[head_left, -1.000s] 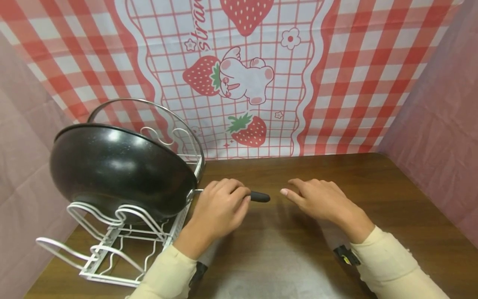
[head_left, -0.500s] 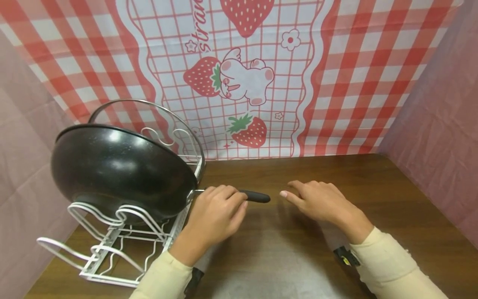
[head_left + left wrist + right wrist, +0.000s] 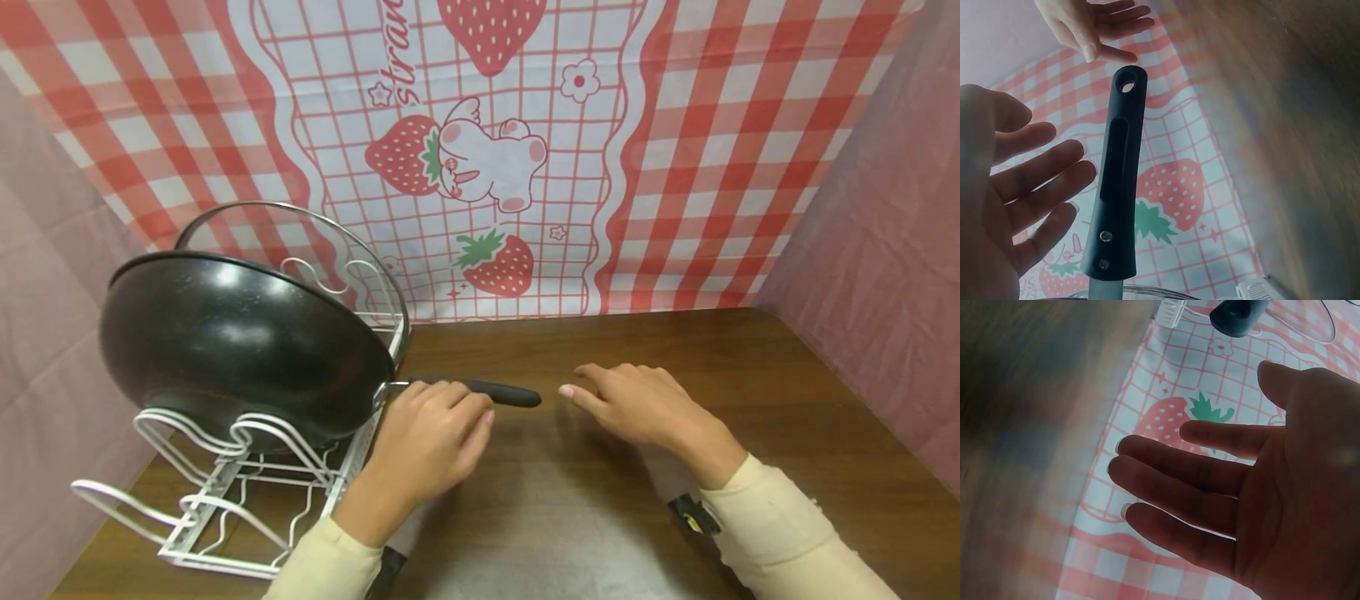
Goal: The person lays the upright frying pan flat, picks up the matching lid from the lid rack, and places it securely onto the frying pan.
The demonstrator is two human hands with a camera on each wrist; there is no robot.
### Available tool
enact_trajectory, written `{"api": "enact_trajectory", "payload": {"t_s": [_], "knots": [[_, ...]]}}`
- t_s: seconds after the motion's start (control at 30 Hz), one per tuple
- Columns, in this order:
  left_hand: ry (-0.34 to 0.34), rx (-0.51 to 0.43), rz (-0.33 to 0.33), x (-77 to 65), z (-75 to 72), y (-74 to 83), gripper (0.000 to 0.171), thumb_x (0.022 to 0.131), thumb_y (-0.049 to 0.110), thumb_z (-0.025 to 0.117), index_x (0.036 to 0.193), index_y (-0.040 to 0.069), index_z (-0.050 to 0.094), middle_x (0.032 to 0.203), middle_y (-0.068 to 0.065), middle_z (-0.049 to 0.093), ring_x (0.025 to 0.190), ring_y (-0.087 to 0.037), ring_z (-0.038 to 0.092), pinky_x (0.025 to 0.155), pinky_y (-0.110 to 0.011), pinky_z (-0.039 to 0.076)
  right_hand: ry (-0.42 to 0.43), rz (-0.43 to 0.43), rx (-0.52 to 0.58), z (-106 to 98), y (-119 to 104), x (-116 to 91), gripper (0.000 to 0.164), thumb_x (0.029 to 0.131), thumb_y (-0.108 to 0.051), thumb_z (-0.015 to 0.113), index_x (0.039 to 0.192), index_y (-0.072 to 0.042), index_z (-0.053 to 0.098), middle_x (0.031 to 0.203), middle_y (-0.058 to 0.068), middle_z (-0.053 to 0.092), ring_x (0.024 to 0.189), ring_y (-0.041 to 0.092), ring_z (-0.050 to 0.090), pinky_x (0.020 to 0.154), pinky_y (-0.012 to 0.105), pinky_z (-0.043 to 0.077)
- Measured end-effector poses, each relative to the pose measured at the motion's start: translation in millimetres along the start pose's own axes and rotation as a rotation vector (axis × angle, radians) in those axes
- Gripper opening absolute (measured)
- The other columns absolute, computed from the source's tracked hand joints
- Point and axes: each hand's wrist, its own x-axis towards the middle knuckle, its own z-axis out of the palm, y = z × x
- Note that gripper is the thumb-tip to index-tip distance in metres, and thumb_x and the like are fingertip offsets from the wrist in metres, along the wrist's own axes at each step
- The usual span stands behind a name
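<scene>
A black wok [image 3: 240, 342] stands tilted on its side in a white wire rack [image 3: 217, 562] at the left of the head view. Its black handle [image 3: 510, 394] points right over the table. My left hand [image 3: 431, 437] is beside the handle near the wok end. In the left wrist view its fingers [image 3: 1041, 169] are spread and loosely bent, with a gap between them and the handle. My right hand [image 3: 645, 404] hovers just right of the handle's tip, holding nothing. Its relaxed fingers [image 3: 1172, 481] show in the right wrist view.
Behind the wok, a glass lid [image 3: 262, 237] with a metal rim leans in the rack. The brown wooden table [image 3: 570, 517] ends at a red checked strawberry cloth [image 3: 705, 167]. Pink cloth [image 3: 885, 275] hangs at the sides.
My left hand has slid left and slightly down, away from the handle's tip, so more of the handle shows. The wok and my right hand have hardly moved.
</scene>
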Motion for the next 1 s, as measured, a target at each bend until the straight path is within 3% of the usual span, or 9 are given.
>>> {"api": "enact_trajectory", "payload": {"t_s": [1.0], "knots": [[-0.206, 0.024, -0.128, -32.9, -22.1, 1.9, 0.018, 0.09, 0.034, 0.067, 0.096, 0.019, 0.074, 0.082, 0.005, 0.07, 0.065, -0.019, 0.066, 0.054, -0.035, 0.05, -0.021, -0.028, 0.003, 2, -2, 0, 0.069, 0.099, -0.067, 0.038, 0.133, -0.012, 0.063, 0.112, 0.007, 0.072, 0.099, 0.03, 0.069, 0.074, 0.053, 0.052]]}}
